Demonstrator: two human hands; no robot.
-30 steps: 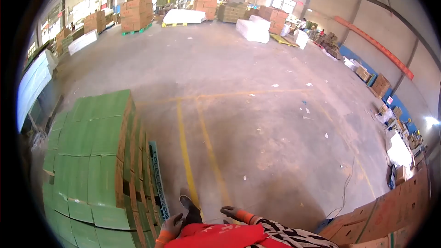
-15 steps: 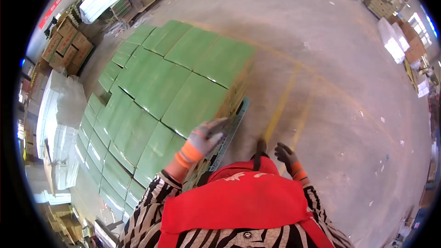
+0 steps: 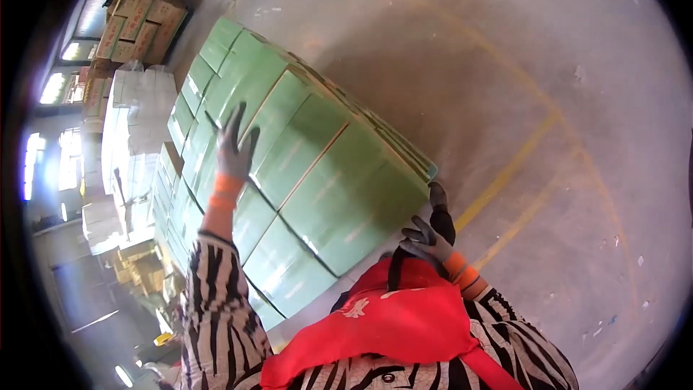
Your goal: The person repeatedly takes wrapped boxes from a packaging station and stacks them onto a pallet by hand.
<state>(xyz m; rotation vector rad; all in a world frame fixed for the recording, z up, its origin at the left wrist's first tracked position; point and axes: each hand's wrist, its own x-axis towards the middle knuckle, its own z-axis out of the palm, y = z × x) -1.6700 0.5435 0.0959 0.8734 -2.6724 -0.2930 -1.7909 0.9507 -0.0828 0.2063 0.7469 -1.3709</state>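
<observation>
A tall stack of green boxes [image 3: 317, 166] fills the middle of the view, its rows split by dark seams. My left hand [image 3: 234, 148], in a grey glove with an orange cuff, is raised in front of the stack with fingers spread. It holds nothing, and I cannot tell whether it touches a box. My right hand [image 3: 431, 240], gloved the same way, hangs low beside my leg near the stack's lower right corner. Its fingers are apart, with nothing seen in them. A red apron [image 3: 390, 318] covers my front.
Brown cartons [image 3: 141, 29] are piled at the upper left, with white wrapped stacks [image 3: 133, 130] below them. Yellow lines [image 3: 505, 173] mark the concrete floor [image 3: 577, 245] on the right, where small scraps lie scattered. Windows shine at the far left.
My view has turned, so the stack's side faces me more. My left hand has risen away from the stack's near edge and spread its fingers. My right hand has shifted slightly left.
</observation>
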